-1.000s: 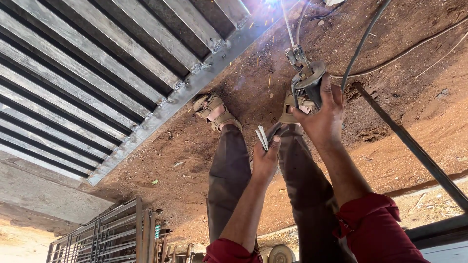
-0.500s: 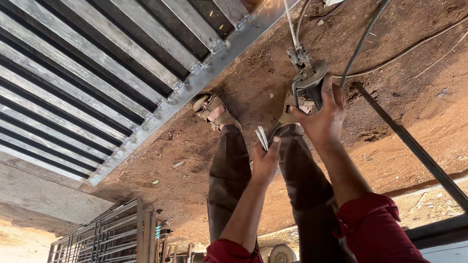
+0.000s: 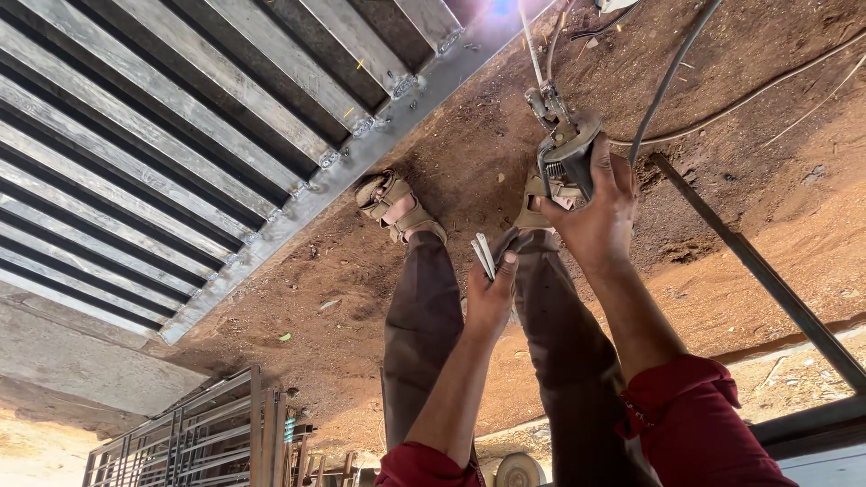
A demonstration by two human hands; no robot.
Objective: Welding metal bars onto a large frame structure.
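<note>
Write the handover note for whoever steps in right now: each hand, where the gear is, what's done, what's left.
Right hand grips the welding electrode holder; its rod points at the metal grille frame, bright glare at the tip.
Left hand holds a few spare rods over the knee.
Cable trails across the dirt.
Done: weld beads show along the frame's bar joints.
Left: the far corner by the glare.

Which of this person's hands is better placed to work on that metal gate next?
Right, probably: the right hand grips the welding holder, its rod reaching the gate frame; the left hand holds spare rods.
</note>
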